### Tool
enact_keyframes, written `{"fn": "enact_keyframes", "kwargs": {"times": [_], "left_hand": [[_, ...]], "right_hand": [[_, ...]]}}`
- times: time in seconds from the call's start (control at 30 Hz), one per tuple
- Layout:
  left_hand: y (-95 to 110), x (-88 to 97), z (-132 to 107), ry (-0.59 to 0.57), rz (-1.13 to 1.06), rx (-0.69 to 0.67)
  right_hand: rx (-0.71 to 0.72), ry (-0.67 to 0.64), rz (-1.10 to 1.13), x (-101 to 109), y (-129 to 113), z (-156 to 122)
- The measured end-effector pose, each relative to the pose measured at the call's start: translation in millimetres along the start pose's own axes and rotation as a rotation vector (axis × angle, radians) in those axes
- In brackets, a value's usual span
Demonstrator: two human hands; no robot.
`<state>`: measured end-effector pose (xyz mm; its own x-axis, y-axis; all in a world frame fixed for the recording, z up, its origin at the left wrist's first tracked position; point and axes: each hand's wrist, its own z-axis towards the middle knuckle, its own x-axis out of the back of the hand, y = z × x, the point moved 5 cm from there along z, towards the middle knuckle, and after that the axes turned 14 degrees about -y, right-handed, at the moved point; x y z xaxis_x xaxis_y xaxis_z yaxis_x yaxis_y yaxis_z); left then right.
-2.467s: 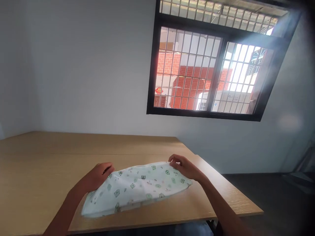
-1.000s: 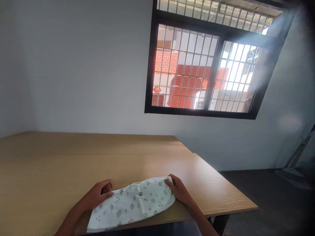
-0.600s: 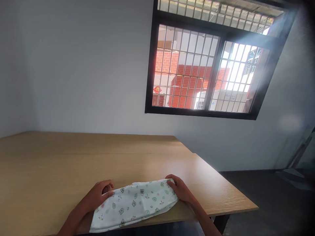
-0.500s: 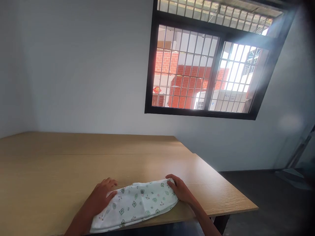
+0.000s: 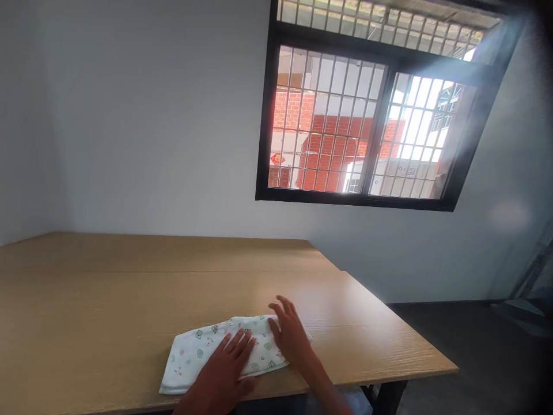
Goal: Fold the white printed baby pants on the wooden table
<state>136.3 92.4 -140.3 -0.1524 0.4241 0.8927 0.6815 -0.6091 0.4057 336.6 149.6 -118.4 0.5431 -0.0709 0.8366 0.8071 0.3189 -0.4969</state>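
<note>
A white cloth [image 5: 194,351] printed with small green figures lies folded flat near the front edge of the wooden table [image 5: 108,294]. My left hand [image 5: 227,369] rests palm down on the middle of the cloth, fingers stretched out. My right hand [image 5: 288,334] lies on the cloth's right end with its fingers spread, holding nothing.
The table's right edge [image 5: 389,320] drops to a dark floor [image 5: 475,357]. A grey wall stands behind the table, with a black-framed barred window [image 5: 367,121] high on the right.
Both hands let go of the cloth's ends and moved inward onto its top, now lying flat. The cloth sits flatter and narrower than before.
</note>
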Motion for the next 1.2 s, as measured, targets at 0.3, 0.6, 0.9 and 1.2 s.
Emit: {"fn": "enact_keyframes", "kwargs": {"times": [0.3, 0.6, 0.9, 1.2], "left_hand": [[-43, -0.1, -9, 0.207, -0.050, -0.006], [-86, -9.4, -37, 0.133, 0.089, 0.341], [-61, 9.6, -3, 0.147, 0.090, 0.415], [-47, -23.1, -46, 0.083, -0.023, 0.540]], "right_hand": [[0.192, -0.420, -0.125, -63, -69, 0], [-0.085, -0.346, -0.370, -3, 18, -33], [-0.046, -0.040, -0.374, -24, -36, -28], [0.081, -0.333, -0.190, -45, -45, -11]]}}
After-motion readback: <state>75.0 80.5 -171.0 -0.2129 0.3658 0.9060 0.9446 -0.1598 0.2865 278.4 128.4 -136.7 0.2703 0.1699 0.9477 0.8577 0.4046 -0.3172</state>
